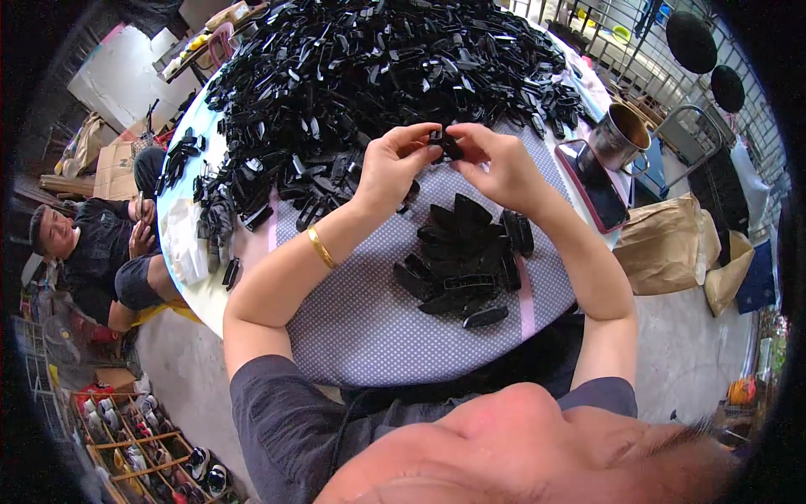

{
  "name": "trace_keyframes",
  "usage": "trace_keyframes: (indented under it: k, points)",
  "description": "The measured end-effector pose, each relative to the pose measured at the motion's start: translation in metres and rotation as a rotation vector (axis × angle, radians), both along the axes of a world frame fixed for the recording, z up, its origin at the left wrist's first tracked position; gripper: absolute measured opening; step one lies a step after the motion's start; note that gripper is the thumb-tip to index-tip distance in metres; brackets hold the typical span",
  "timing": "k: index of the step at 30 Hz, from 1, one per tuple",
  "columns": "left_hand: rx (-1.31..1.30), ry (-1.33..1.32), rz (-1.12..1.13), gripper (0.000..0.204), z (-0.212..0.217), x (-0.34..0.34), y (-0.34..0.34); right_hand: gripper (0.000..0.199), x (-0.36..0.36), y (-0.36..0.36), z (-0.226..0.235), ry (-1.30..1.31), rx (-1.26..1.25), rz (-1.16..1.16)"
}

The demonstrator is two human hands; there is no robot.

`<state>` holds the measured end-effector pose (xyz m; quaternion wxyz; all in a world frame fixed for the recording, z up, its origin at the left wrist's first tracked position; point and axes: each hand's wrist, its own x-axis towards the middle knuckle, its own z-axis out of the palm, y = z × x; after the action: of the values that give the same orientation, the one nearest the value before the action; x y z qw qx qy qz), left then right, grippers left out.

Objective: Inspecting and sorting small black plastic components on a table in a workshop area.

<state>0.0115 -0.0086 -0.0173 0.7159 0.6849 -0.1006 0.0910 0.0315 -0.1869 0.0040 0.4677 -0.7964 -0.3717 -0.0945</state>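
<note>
Between my two hands, over the middle of the table, is a small black plastic piece (443,144); its exact kind is too small to tell. My left hand (395,160) pinches it from the left with thumb and forefinger. From the other side, the fingers of my right hand (504,164) close on it too. Just beyond my hands rises a big pile of similar glossy black plastic parts (378,71). A smaller heap of black parts (462,265) lies nearer to me, between my forearms.
The round table wears a grey patterned cloth (353,336). At its right edge are a phone in a red case (596,185) and a metal mug (617,139). Brown paper bags (672,244) stand beyond. Another person (92,244) sits at the left, near a shoe rack (143,458).
</note>
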Motion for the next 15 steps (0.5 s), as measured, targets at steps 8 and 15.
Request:
trace_keyframes:
  k: [8, 15]
  points:
    - [0.001, 0.023, -0.023, 0.030, 0.002, -0.003, -0.001, 0.029, 0.003, 0.002, -0.010, -0.310, -0.048, -0.066]
    - [-0.124, 0.034, -0.093, 0.029, 0.011, -0.008, -0.006, 0.031, -0.002, 0.008, -0.009, -0.308, -0.040, -0.103]
